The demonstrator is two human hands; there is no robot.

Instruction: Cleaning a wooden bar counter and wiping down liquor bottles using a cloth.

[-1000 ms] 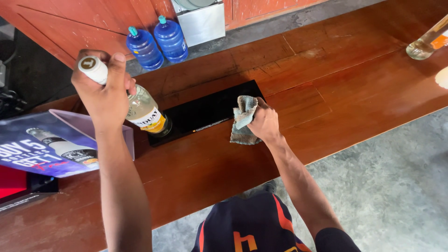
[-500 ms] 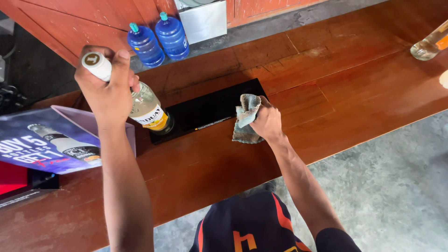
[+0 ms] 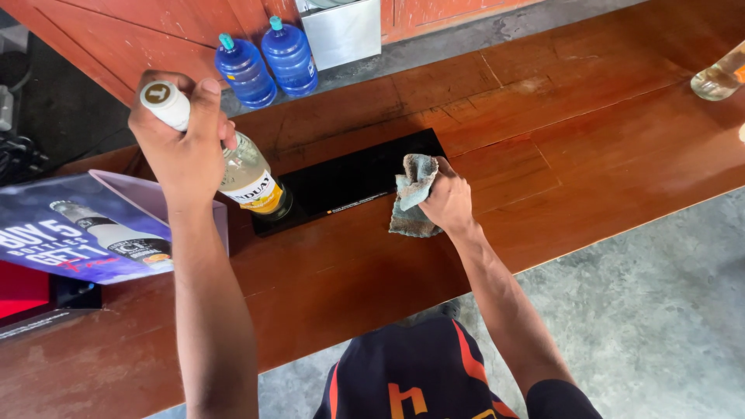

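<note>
My left hand (image 3: 186, 147) grips the neck of a clear glass bottle (image 3: 248, 174) with a white cap and a yellow-banded label, held tilted over the left end of a black bar mat (image 3: 349, 178) on the wooden counter. My right hand (image 3: 446, 198) clutches a crumpled grey cloth (image 3: 411, 198) pressed on the counter at the mat's right front corner.
A purple printed table sign (image 3: 77, 229) stands at the left on the brown wooden counter (image 3: 582, 140). Two blue water jugs (image 3: 268, 58) and a metal box (image 3: 341, 27) sit on the floor behind. Another clear bottle (image 3: 718, 77) lies at the far right edge.
The cloth in my right hand has shifted slightly along the mat's right end. The bottle stays raised in my left hand, almost unmoved.
</note>
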